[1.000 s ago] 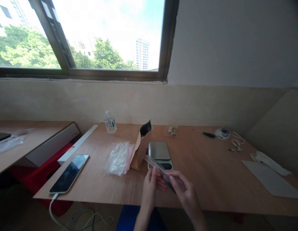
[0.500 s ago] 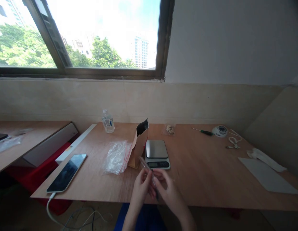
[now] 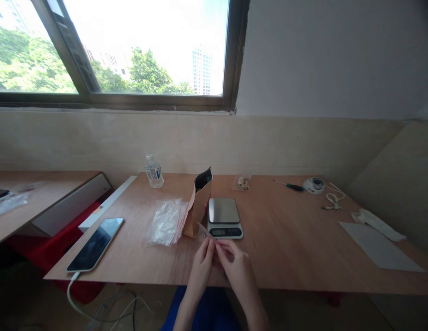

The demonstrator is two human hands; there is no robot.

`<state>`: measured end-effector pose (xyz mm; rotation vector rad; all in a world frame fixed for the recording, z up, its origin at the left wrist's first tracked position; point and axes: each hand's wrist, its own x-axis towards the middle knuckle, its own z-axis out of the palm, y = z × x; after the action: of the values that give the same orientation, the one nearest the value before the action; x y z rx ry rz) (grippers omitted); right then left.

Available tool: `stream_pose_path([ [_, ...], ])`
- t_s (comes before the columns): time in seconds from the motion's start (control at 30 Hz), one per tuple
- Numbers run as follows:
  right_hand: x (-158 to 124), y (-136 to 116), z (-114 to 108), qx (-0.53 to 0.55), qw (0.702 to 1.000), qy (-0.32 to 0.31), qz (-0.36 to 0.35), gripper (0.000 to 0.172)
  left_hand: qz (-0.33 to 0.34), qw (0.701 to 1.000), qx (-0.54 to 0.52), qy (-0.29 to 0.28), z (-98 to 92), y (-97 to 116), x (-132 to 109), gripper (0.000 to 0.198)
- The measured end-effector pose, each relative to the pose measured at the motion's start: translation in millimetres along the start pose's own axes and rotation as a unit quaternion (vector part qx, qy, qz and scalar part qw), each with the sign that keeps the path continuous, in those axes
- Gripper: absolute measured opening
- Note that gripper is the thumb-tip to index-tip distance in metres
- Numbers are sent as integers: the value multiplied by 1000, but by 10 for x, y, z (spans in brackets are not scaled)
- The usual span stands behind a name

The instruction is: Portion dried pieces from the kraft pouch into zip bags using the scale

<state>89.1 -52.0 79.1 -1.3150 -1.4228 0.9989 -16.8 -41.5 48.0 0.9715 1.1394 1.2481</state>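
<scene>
Both my left hand and my right hand are closed, thumbs and fingers pinching a small clear plastic bag between them near the table's front edge. Most of the bag is hidden by my fingers; one corner sticks out toward the upper left. Just beyond my hands is a kitchen scale with a bare steel plate. Against the scale's left side stands a brown paper bag, its top open and dark inside. A pile of clear zip bags with red seal lines lies left of it.
At the back are a water bottle and a small bag of pale pieces. A screwdriver, a dome camera and a white sheet lie to the right. A phone on a cable is at left.
My hands have drawn closer together at the plastic bag's edge, and the bag now lies flatter between them. The view has tilted slightly; the table items have not moved.
</scene>
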Motion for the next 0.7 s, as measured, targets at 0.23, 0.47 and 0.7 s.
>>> stream_pose_path([
  [0.23,-3,-53,-32,-32,999,25,-4,26,49,998,26,-6,44,84,-43,37],
  [0.47,262,-94,-242,-67,987,147,-14,23,62,995,79,9,122,165,-183,38],
  [0.7,578,-455,-638,41,977,203,-59,32,98,991,49,-74,137,63,-209,31],
])
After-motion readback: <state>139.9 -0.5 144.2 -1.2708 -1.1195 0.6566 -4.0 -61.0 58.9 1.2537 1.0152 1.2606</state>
